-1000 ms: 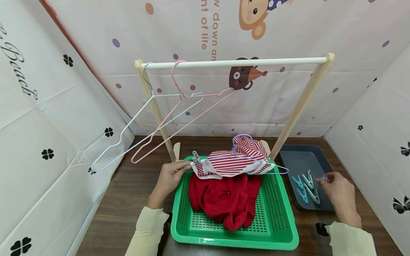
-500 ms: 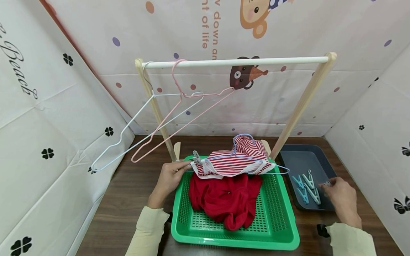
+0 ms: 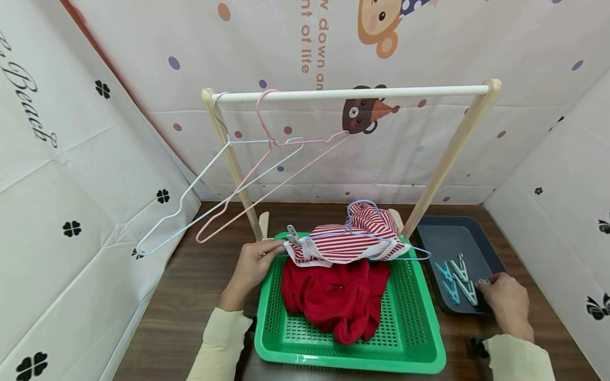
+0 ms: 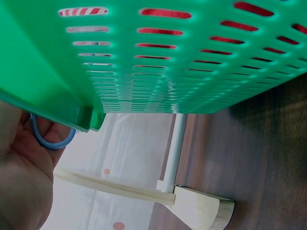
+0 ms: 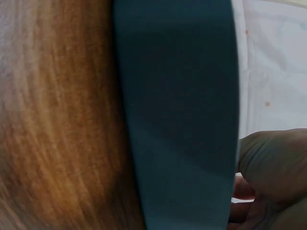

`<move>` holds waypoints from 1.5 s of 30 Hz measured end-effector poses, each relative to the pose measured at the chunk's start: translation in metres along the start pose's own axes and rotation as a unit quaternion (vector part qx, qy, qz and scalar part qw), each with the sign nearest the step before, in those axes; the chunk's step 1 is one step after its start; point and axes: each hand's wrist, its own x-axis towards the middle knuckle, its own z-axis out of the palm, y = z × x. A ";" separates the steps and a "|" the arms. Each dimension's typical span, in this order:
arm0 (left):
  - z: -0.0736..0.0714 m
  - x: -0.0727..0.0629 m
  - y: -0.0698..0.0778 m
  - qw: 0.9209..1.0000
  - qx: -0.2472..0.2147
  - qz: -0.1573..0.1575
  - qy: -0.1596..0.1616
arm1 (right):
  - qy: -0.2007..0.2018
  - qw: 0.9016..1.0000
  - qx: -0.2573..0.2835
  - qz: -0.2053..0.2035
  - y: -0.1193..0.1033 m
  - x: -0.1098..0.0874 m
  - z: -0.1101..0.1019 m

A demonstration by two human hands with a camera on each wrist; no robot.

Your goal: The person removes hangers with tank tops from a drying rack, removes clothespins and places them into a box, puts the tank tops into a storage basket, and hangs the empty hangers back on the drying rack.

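My left hand (image 3: pixel 252 267) grips the left end of a light blue hanger (image 3: pixel 420 255) at the green basket's back-left corner. In the left wrist view the hanger's blue loop (image 4: pixel 53 144) lies among the fingers. A red-and-white striped garment (image 3: pixel 350 244) lies with the hanger, across the basket's back. A grey clothespin (image 3: pixel 292 234) stands clipped at the garment's left end. Over the right side of the dark tray (image 3: pixel 450 227), my right hand (image 3: pixel 507 302) pinches a small pale clothespin (image 3: pixel 483 282), mostly hidden by the fingers. Blue and pale green clothespins (image 3: pixel 459 278) lie beside it.
A red cloth (image 3: pixel 338 296) lies in the green basket (image 3: pixel 350 361). Behind stands a rack with a white bar (image 3: pixel 381 92) and wooden legs. A white hanger (image 3: pixel 190 185) and a pink hanger (image 3: pixel 305 159) hang at its left. Patterned sheets (image 3: pixel 548 222) surround the table.
My right hand has moved slightly down and toward the tray's near right corner, with the pale clothespin at its fingertips. The left hand and the garment have stayed in place.
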 end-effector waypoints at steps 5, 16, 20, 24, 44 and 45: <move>0.000 0.000 0.000 1.000 -0.002 0.002 0.001 | 0.001 1.000 0.006 0.015 0.000 0.001 0.002; 0.001 0.000 -0.001 1.000 -0.010 -0.005 0.000 | -0.006 1.000 0.007 0.022 0.000 0.000 0.004; 0.001 0.000 -0.001 1.000 -0.008 -0.006 0.000 | -0.014 1.000 0.010 0.017 0.002 0.001 0.004; 0.001 0.000 0.000 1.000 -0.006 -0.004 -0.001 | -0.011 1.000 0.013 0.013 0.004 0.002 0.004; 0.000 0.001 0.001 1.000 0.001 -0.001 -0.001 | -0.013 1.000 0.001 0.012 0.003 0.005 0.007; 0.000 0.001 0.001 1.000 0.002 -0.001 0.000 | -0.012 1.000 0.001 0.008 0.002 0.004 0.006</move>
